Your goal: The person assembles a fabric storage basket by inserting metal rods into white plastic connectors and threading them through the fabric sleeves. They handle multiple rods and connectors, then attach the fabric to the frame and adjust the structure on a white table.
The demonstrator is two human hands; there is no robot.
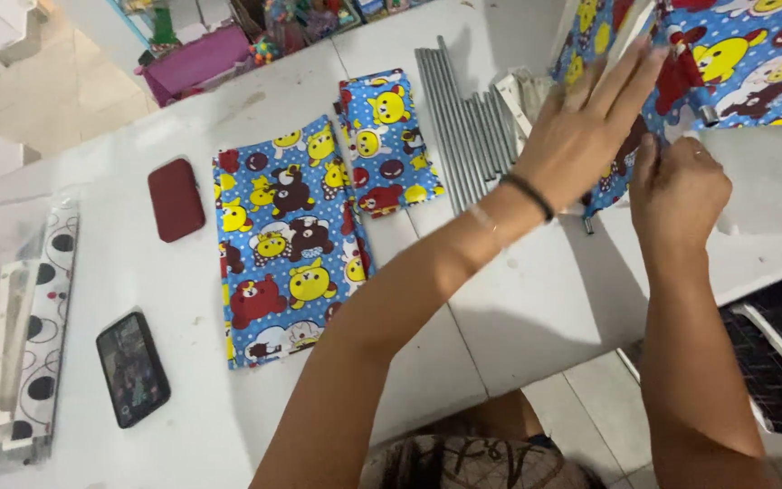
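At the far right of the white desk [138, 272], both hands work on a piece of blue cartoon-print cloth [744, 54] that rises from the desk edge towards the top right corner. The left hand [581, 127] lies flat against the cloth with fingers stretched out and together, pressing rather than gripping; a dark band circles its wrist. The right hand [681, 186] sits just beside it, lower down, its grip closed with the fingers curled at the cloth's lower edge, though what exactly it pinches cannot be told. A short metal rod end [708, 114] pokes out of the cloth just above the right hand. Behind the left hand lies a bundle of grey metal rods [463, 118], side by side on the desk. Left of them rest two more pieces of the same print: a small folded one [386, 145] and a larger flat one [287, 244], nearly touching. Further left lie a dark red case [176, 199] and a black phone [133, 369], well apart from the hands. A clear bag with a dotted panel [42, 326] sits at the left edge.
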